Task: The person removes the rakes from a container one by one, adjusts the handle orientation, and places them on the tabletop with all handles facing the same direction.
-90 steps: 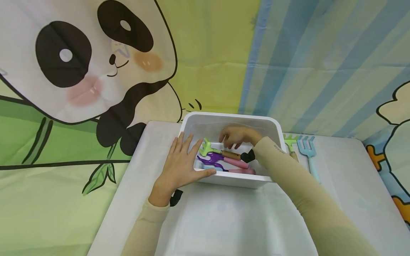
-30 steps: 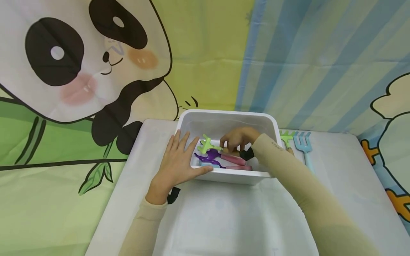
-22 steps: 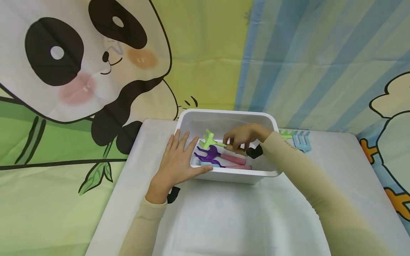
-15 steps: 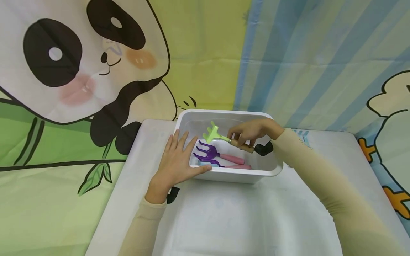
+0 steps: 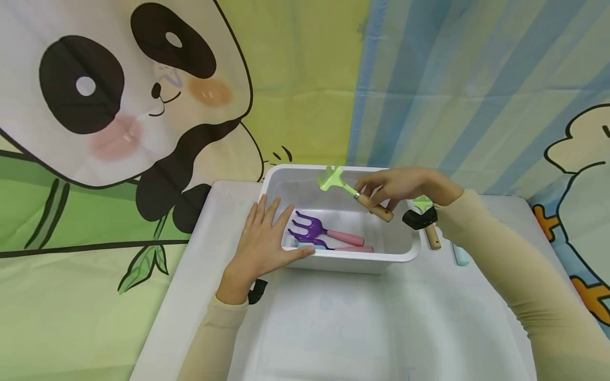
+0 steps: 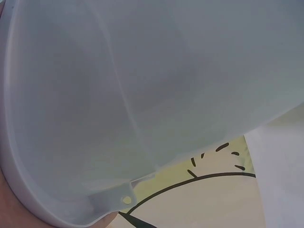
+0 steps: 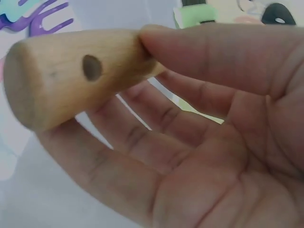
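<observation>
My right hand [image 5: 400,185] holds a small green hand rake [image 5: 332,179] by its wooden handle, up over the white plastic bin [image 5: 405,257]. In the right wrist view the thumb and fingers pinch the wooden handle [image 7: 57,78], which has a hole near its end. My left hand [image 5: 264,241] rests on the bin's left front corner, fingers straight and spread. Inside the bin lie two purple hand forks with pink handles, one [image 5: 312,227] behind the other [image 5: 350,248]. A bit of light blue shows beneath the front one. The left wrist view shows the bin's wall [image 6: 142,95].
To the right of the bin on the white table [image 5: 329,328] lie another green rake with a wooden handle [image 5: 432,237] and a light blue tool [image 5: 460,255], both partly hidden by my right arm. A cartoon panda cloth [image 5: 305,79] hangs right behind the table.
My right hand reached into the bin, took the green rake by its handle and lifted it up and to the right. The left hand stays on the bin.
</observation>
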{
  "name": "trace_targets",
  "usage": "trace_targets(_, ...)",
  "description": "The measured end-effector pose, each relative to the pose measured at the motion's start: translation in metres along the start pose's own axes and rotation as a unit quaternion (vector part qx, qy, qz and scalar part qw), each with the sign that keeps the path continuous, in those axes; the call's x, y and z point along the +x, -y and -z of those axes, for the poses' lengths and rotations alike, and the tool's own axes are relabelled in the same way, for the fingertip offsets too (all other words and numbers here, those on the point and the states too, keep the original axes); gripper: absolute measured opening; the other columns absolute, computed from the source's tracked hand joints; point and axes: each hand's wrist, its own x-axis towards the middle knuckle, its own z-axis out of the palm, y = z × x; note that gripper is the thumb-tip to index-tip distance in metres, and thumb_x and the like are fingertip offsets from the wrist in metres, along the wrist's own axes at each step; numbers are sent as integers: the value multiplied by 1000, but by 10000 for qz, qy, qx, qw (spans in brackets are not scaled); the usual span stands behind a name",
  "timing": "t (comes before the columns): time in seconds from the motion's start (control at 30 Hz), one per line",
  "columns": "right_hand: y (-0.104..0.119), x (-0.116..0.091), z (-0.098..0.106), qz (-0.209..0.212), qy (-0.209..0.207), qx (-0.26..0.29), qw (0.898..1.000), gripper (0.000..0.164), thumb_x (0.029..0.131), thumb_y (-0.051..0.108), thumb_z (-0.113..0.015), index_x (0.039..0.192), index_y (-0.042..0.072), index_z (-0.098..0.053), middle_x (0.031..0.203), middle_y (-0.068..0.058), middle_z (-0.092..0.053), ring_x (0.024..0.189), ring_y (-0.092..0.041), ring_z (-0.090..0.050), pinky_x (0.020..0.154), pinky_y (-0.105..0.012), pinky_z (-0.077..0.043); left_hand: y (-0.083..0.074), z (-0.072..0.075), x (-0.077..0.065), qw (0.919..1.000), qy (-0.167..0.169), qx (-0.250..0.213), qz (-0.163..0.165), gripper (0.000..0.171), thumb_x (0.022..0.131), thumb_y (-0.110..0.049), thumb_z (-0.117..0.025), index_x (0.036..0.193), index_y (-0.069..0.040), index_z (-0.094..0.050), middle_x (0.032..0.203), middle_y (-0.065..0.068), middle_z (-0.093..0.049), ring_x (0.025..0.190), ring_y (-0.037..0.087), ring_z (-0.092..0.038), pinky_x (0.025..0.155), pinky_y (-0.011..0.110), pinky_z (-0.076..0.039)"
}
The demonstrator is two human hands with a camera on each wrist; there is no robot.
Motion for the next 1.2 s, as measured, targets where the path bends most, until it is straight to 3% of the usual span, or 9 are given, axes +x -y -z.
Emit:
trace_targets(0.4, -18, -59, 9, 171, -668, 516, 9963, 48, 104, 5, -51, 146, -4, -30, 128, -25, -45, 104, -36, -58, 84, -48, -55, 0, -1, 0, 10000, 5, -13, 29, 112, 76, -92, -40, 155, -13, -40, 160, 19, -27, 150, 41, -2, 120, 52, 0)
trace_targets(0.73, -59, -94, 13, 92, -1241, 765, 9893, 50, 104, 8, -53, 146, -4, -28, 129, -25, -41, 98, -35, -60, 81, -49, -56, -1, 0, 0, 10000, 50, -30, 52, 113, 75, -94, -38, 155, -14, -38, 161, 18, -26, 151, 40, -1, 120, 53, 1)
trace_targets(1.0, -101, -114, 19, 64, -1545, 1005, 9829, 53, 105, 11, -53, 147, -5, -24, 130, -26, -44, 107, -35, -61, 87, -50, -54, 0, -2, -1, 10000, 44, -56, 68, 112, 75, -93, -39, 155, -14, -38, 161, 18, -26, 151, 39, 0, 120, 50, 3)
trace_targets(1.2, -140, -127, 22, 19, -1770, 1297, 9756, 38, 106, 9, -50, 139, 1, -33, 118, -25, -53, 99, -35, -63, 85, -52, -53, 0, -3, -1, 9999, 45, -59, 72, 112, 75, -93, -39, 156, -15, -38, 161, 18, -26, 151, 39, 0, 120, 50, 3)
